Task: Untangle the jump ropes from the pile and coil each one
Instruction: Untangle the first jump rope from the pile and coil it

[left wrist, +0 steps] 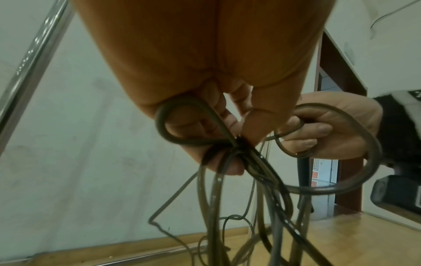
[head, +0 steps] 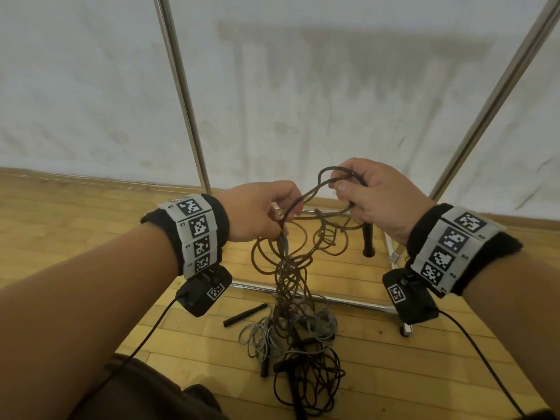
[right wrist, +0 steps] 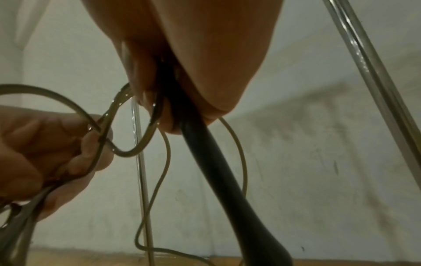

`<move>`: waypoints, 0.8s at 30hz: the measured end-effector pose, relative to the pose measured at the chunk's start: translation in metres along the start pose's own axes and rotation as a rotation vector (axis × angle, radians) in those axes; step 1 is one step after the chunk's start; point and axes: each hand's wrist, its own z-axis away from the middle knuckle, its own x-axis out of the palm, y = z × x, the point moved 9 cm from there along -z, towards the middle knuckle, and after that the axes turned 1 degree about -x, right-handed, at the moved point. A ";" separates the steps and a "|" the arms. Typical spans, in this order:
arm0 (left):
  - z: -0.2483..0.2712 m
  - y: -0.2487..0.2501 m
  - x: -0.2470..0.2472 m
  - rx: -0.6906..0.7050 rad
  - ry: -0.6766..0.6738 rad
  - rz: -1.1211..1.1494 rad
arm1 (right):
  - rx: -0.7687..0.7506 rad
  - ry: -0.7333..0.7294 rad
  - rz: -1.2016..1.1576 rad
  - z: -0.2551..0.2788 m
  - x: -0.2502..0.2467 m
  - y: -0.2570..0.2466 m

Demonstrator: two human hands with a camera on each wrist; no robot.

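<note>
A tangle of thin jump ropes (head: 291, 328) lies on the wooden floor, and a twisted bunch of brown cord (head: 288, 268) rises from it to both hands. My left hand (head: 266, 213) pinches the gathered cords at a knot (left wrist: 239, 149). My right hand (head: 363, 192) grips a black handle (head: 368, 241) that hangs down from the fist, and its fingers also hold a loop of the brown cord (head: 330, 172). In the right wrist view the black handle (right wrist: 218, 171) runs down out of the palm. A grey rope (head: 260, 331) and a dark rope (head: 312, 386) stay on the floor.
A loose black handle (head: 245, 314) lies on the floor left of the pile. A chrome frame (head: 333, 298) with upright poles (head: 181, 95) stands just behind it, before a white cloth screen (head: 303, 86). Cables (head: 145, 338) trail from the wrist cameras. My knee (head: 145, 389) is at the bottom left.
</note>
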 end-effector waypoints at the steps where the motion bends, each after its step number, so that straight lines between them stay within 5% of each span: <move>1: 0.000 -0.001 0.002 -0.014 -0.006 -0.007 | 0.000 0.001 0.008 0.000 -0.003 0.000; 9: 0.000 -0.009 -0.007 -0.098 0.089 -0.160 | -0.066 0.089 0.343 -0.004 -0.031 -0.007; 13: 0.002 -0.014 0.001 -0.096 -0.013 -0.082 | -0.107 0.173 0.402 -0.004 -0.041 -0.006; 20: 0.010 -0.042 0.003 -0.112 -0.120 -0.095 | -0.012 0.496 0.363 -0.001 -0.110 0.006; 24: 0.006 -0.047 0.004 -0.116 -0.070 0.013 | 0.063 0.537 0.296 -0.002 -0.117 0.021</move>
